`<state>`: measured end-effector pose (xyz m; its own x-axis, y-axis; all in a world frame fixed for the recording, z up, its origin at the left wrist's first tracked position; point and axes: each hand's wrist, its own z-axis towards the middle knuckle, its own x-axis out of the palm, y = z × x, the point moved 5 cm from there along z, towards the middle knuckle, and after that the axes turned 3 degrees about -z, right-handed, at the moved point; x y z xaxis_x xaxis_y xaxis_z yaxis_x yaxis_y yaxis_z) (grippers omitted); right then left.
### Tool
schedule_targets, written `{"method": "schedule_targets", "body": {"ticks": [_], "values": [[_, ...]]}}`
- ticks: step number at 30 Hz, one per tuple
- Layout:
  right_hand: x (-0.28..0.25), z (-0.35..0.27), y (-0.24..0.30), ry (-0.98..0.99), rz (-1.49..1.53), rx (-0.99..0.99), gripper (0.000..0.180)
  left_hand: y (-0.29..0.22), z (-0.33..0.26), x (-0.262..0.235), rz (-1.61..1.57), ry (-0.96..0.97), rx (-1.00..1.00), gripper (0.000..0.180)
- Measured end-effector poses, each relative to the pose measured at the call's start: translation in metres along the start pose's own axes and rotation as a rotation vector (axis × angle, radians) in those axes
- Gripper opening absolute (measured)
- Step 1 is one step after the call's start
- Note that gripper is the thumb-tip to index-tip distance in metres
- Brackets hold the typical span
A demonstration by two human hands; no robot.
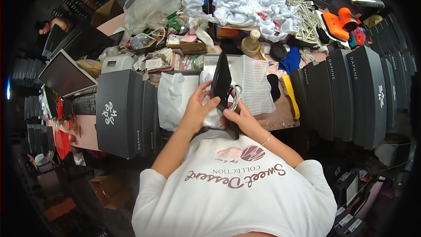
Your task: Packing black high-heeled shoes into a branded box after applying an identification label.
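Note:
In front of my chest I hold a black shoe (pixel 222 79) upright, its pointed toe up and away from me. A silvery braided strap or trim (pixel 237 97) shows on its right side. My left hand (pixel 200 107) grips the shoe from the left, thumb and fingers against its side. Lower down, my right hand (pixel 241 120) closes on it near the silvery part; some of its fingers are hidden. Just beyond lies an open shoebox (pixel 210 60) with white tissue paper (pixel 172 94) and a ribbed white wrapping sheet (pixel 253 83).
Dark grey shoeboxes stand upright at left (pixel 118 118) and right (pixel 366 96). A yellow-handled tool (pixel 290 96) lies right of the wrapping. Behind are crumpled white paper (pixel 250 6), a pump bottle (pixel 251 43), an orange tool (pixel 337 25) and, at left, a monitor (pixel 68 73).

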<state>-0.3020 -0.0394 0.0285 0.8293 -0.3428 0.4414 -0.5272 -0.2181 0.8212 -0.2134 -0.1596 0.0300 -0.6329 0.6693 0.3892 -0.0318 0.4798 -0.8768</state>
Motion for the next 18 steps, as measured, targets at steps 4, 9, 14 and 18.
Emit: {"method": "schedule_targets", "body": {"ticks": [4,9,14,18], "values": [[-0.024,0.003,0.017,0.066,0.585,0.002,0.048,-0.051,0.001,-0.038,0.191,0.127,0.043,0.060],[-0.042,-0.001,0.027,0.099,0.674,-0.070,0.039,-0.131,-0.030,-0.064,0.997,-0.248,0.495,0.034],[-0.048,-0.003,0.028,0.247,0.800,-0.144,0.047,-0.142,-0.048,0.002,0.964,-0.132,0.878,0.030],[-0.048,-0.013,0.030,0.230,0.673,-0.173,0.047,-0.077,-0.010,-0.025,1.079,-0.172,0.719,0.031]]}}
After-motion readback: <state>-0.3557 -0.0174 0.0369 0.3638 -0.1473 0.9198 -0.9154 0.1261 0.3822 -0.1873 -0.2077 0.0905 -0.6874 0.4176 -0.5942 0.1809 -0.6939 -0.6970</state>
